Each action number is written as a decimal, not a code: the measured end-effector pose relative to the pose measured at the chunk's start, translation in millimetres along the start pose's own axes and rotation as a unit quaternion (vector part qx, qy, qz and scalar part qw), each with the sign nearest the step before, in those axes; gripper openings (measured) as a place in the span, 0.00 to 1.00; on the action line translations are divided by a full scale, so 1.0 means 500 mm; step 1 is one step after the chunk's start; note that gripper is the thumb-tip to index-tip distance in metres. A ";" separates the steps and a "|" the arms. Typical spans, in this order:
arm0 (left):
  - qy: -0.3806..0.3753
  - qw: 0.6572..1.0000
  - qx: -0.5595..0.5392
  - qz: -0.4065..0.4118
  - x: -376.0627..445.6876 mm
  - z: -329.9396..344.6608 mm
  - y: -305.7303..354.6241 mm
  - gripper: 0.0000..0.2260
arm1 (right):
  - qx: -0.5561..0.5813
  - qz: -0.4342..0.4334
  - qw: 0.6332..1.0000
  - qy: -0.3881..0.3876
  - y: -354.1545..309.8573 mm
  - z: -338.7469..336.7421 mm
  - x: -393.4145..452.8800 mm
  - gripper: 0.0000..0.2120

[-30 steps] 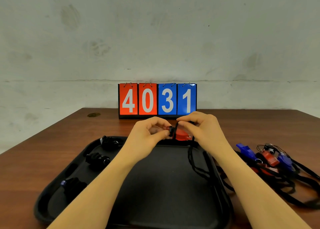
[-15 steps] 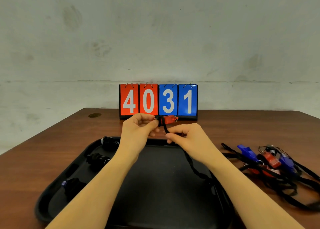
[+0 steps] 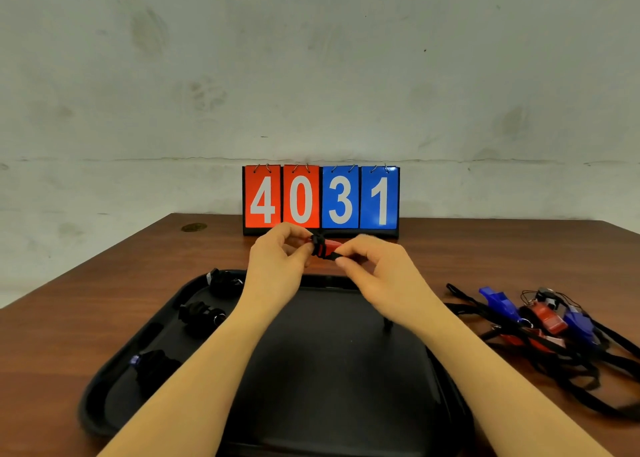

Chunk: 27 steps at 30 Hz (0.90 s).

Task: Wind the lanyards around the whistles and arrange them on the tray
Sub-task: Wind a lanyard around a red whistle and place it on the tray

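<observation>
Between the two sets of fingertips, above the far rim of the tray: small red plastic whistle [image 3: 331, 246], held level, clear of any surface. Left hand [image 3: 277, 266] pinching the whistle's left end, thumb and forefinger closed on it, remaining fingers curled loosely. Just right of those fingers, several turns of black woven lanyard [image 3: 318, 245] wrapped tight around the whistle body. Right hand [image 3: 377, 276] on the opposite side, thumb and forefinger nipped on the lanyard's free strand where it leaves the wraps, right below the whistle's red end. Remainder of that strand mostly hidden behind the right wrist; a short black tip poking out under the forearm.

Below both wrists, wide black rectangular plastic tray [image 3: 329, 404] on the brown wooden table [image 3: 485, 248]. Left of the left forearm, three wound whistle bundles in a column along the tray's left side: farthest bundle [image 3: 225, 281] near the back corner, middle bundle [image 3: 201, 314] with a metal ring showing, nearest bundle [image 3: 152, 366] with a bit of blue peeping out.

Well right of the right hand, off the tray, tangled heap of unwound whistles [image 3: 540, 318], blue and red, with loose black cords sprawling over the table.

Beyond the fingertips, at the back edge, flip scoreboard [image 3: 320, 198] reading 4031, two red cards, two blue.
</observation>
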<state>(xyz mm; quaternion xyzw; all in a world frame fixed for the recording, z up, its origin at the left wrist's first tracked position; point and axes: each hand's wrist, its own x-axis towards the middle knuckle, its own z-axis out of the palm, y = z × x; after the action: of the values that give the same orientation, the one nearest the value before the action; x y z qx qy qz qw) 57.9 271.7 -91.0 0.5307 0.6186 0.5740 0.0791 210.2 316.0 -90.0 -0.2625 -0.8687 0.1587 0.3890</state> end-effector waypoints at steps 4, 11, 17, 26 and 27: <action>-0.015 1.000 0.009 0.015 0.000 0.000 0.005 0.08 | -0.115 -0.075 0.986 0.098 0.011 0.010 0.003 0.08; -0.058 0.997 0.017 0.050 -0.007 0.003 0.009 0.08 | -0.062 -0.006 0.990 0.125 0.019 0.007 0.003 0.09; -0.091 0.993 0.031 0.070 -0.014 -0.001 0.014 0.08 | 0.122 0.123 0.976 0.134 0.025 -0.008 0.008 0.06; -0.131 0.990 -0.011 0.057 -0.015 -0.009 0.024 0.10 | 0.301 0.227 0.922 0.087 0.023 -0.032 0.011 0.03; -0.133 0.989 -0.029 0.051 -0.015 -0.009 0.025 0.11 | 0.315 0.242 0.914 0.078 0.024 -0.036 0.012 0.03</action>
<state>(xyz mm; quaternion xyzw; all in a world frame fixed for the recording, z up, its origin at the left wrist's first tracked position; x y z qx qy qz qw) 65.1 260.4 -83.5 0.6303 0.5580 0.5195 0.1464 224.7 330.7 -80.6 -0.3401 -0.6501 0.4925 0.4682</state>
